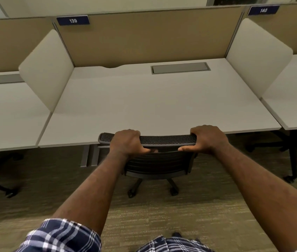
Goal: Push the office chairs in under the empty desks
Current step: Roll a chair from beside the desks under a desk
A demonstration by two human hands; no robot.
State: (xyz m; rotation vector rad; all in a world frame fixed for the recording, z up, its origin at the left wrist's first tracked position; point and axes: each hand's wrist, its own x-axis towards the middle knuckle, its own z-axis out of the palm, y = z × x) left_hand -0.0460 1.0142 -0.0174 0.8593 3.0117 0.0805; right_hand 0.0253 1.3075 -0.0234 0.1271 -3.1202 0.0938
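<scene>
Left hand: the left hand (126, 142) is wrapped tight around the top bar of the chair (157, 160), fingers over the far side, thumb on the near side.
Right hand: the right hand (206, 139) holds the same bar, further along, in the same way.
Chair: black, with a mesh top edge between the two hands. Its back sits right at the front edge of the desk. The seat is hidden under the desk, and its wheels show below the hands on the carpet (144, 215).
Desk: the white desk (153, 102) lies just past the hands.
Sign: far above the left hand, a blue sign (73, 20) reads 139.
Sleeve: a checked sleeve (60, 237) sits low on the left arm.
</scene>
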